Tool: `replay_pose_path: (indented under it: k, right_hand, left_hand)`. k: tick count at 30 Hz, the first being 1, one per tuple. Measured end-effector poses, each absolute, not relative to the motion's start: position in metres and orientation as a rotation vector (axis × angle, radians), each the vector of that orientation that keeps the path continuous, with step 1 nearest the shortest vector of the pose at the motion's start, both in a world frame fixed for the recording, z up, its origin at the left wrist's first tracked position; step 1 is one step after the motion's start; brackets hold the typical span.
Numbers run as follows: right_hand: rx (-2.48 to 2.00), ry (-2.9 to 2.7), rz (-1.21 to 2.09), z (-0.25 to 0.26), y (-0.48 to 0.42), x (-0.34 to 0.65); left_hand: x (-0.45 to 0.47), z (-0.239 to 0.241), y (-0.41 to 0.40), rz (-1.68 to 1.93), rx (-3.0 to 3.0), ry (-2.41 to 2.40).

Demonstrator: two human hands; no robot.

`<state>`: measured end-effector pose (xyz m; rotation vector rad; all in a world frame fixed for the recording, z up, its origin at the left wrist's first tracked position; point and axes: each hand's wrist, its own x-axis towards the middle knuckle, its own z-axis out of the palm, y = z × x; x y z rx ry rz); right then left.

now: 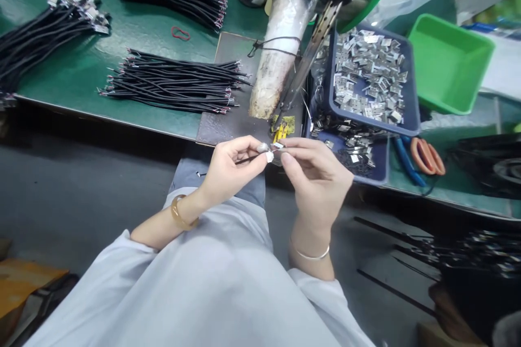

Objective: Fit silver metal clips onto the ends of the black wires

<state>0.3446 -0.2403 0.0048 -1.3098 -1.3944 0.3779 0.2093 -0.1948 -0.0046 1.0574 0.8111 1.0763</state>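
Note:
My left hand (pixel 230 165) pinches a thin black cable (pixel 245 160) between thumb and forefinger, with whitish covers on those fingertips. My right hand (pixel 319 173) meets it at the table's edge, its thumb and fingers closed on a small silvery metal connector (pixel 278 145) at the cable's end. Fine wire shows between the two hands, too small to make out how it joins the connector. Just beyond the fingertips sits a yellow clip-like piece (pixel 280 133), below the tip of a long metal tool with a perforated sleeve (pixel 311 46).
Black cable bundles (pixel 175 84) lie at left on the green table (pixel 146 124). A plastic-wrapped tube (pixel 280 38) slants overhead. At right are a blue tray (pixel 413 87) of metal connectors stacked on another, a green tray (pixel 451 59) and orange-and-blue-handled pliers (pixel 425 157).

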Motion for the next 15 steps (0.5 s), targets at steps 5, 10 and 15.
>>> replay_pose_path:
  k: [5, 10, 15]
  right_hand:
    - [-1.292, -1.358, 0.510, 0.0002, -0.2350, 0.3492]
    - [-1.285, -1.370, 0.560, -0.0010, -0.2365, 0.3518]
    - [-1.313, -1.445, 0.443, -0.0011, -0.2375, 0.3502]
  left_hand:
    - [0.2113, -0.0073, -0.1980, 1.090, 1.218, 0.860]
    - [0.2097, -0.0093, -0.1955, 1.164, 1.449, 0.844]
    - [0.2069, -0.0072, -0.1963, 1.215, 1.665, 0.799]
